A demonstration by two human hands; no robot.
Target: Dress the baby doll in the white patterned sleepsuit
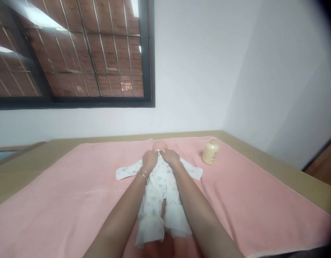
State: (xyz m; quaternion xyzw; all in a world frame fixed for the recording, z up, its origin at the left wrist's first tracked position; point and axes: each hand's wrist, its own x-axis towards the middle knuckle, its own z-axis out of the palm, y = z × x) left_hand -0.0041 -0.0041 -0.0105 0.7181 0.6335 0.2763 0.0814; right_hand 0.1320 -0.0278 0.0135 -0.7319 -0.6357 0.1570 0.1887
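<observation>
A baby doll (159, 146) lies on its back on a pink towel (74, 186), dressed in a white printed romper (160, 190). My left hand (149, 160), with bangles on the wrist, has its fingers closed on the romper's collar at the doll's neck. Just to the right, my right hand (171, 157) pinches the same collar. Both forearms run along the doll's body. Only the top of the doll's head shows beyond my hands.
A pale yellow lotion bottle (210, 152) stands on the towel to the right of the doll. The towel covers a tan surface (31, 157) set against white walls. A barred window (74, 53) is at the upper left.
</observation>
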